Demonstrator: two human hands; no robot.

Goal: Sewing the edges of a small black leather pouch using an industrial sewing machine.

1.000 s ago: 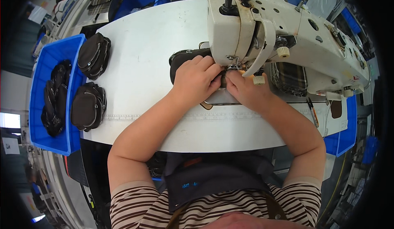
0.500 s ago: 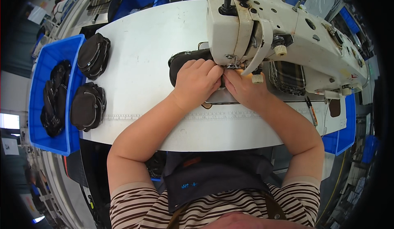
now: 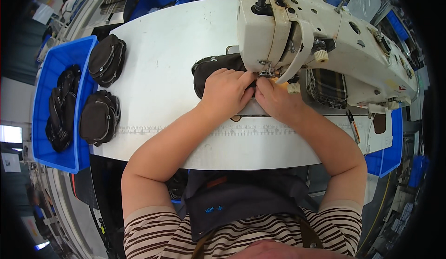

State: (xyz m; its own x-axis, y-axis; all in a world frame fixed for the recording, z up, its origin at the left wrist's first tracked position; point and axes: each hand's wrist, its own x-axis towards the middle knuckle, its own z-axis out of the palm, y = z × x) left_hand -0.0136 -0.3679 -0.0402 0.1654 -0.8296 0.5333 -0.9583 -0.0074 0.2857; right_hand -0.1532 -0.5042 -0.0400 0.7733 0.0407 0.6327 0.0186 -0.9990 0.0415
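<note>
A dark brown fabric pouch (image 3: 203, 76) lies on the table at the needle area of a white sewing machine (image 3: 260, 40). My left hand (image 3: 226, 91) is closed on the pouch's near right part, fingers bent and thumb close to the presser foot (image 3: 265, 73). Just right of the foot, my right hand (image 3: 281, 102) pinches the pouch's edge, its fingertips almost meeting those of the left. The stitching point and the pouch's right end are mostly hidden by my fingers and the machine head.
Two finished-looking dark pouches (image 3: 108, 60) (image 3: 99, 118) stand at the table's left edge, beside a blue bin (image 3: 42, 133) of dark pieces. Plaid-patterned fabric (image 3: 326, 88) lies under the machine arm. Thread snips (image 3: 353, 126) rest at right; a printed ruler (image 3: 218, 130) runs along the front.
My left fingers have shifted slightly right, toward the presser foot, along with the pouch. Both hands keep hold of it.
</note>
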